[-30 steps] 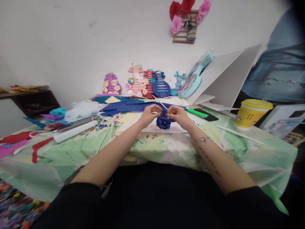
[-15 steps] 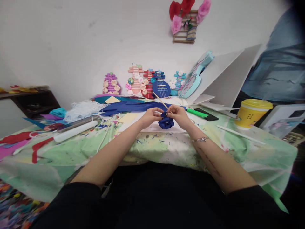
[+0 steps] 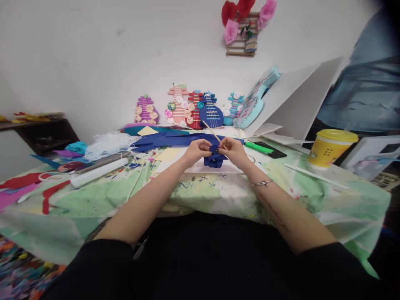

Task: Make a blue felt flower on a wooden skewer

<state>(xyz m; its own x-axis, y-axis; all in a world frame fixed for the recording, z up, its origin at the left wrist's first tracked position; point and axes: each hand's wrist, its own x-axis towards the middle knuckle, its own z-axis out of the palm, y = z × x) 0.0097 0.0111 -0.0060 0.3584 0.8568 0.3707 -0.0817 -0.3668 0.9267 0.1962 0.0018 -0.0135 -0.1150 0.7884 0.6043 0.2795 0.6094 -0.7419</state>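
Blue paper, gathered into a ruffled flower [image 3: 213, 161], forms the centre of the head view. It has just shifted slightly toward the left hand [image 3: 197, 152], which pinches its upper edge between thumb and fingers. The right hand [image 3: 235, 152], closed at its fingertips, grips a thin wooden stick [image 3: 211, 131] slanting up and away. The shift suggests a small adjustment of the flower, with both grips maintained. The flower lies between the hands, above a white sheet [image 3: 193, 170]; whether it touches the sheet cannot be told.

The bench [image 3: 212, 187] is draped in green-and-white cloth. Beyond the hands lie blue strips [image 3: 159, 143]; to the left, a heap of white string [image 3: 109, 145] and a long white tool [image 3: 100, 171]; to the right, a bright green tool [image 3: 258, 147], beside a flat black object [image 3: 278, 153], and farther out, a yellow cup [image 3: 329, 150].

Miniature stringed instruments [image 3: 212, 116] stand in a row before a pale wall [image 3: 109, 54], on which hangs a small wooden rack [image 3: 240, 53] with red and pink flowers [image 3: 229, 13]. Large white boards [image 3: 290, 91] lean at the right; a dark shelf unit [image 3: 31, 122] stands at the far left
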